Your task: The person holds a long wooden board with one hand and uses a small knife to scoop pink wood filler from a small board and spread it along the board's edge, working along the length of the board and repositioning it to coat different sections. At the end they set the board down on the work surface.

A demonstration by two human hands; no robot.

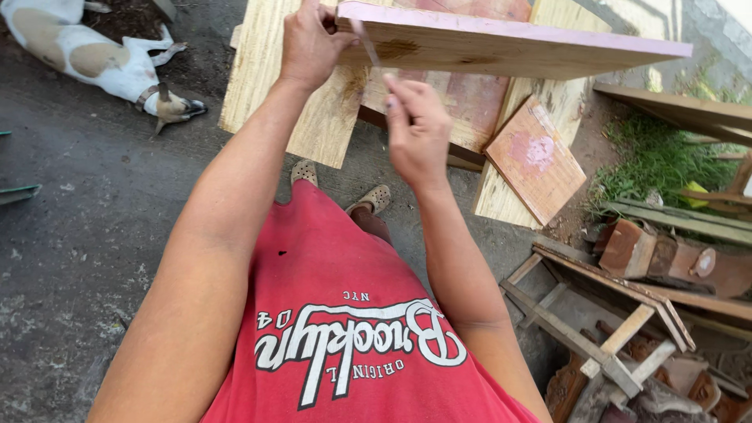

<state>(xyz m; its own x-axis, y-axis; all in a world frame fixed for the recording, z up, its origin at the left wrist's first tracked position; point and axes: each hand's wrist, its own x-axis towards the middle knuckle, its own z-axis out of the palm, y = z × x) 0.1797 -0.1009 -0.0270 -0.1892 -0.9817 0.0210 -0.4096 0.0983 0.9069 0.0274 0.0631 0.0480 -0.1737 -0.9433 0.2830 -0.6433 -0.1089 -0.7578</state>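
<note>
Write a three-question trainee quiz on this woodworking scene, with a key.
1. True or false: the left hand grips the end of the pink-edged board.
2. What does the right hand hold against the board: A) a hammer, B) a thin pencil-like stick, C) a saw?
3. What animal lies on the ground at upper left?

Key: 1. True. 2. B. 3. A white and tan dog.
</note>
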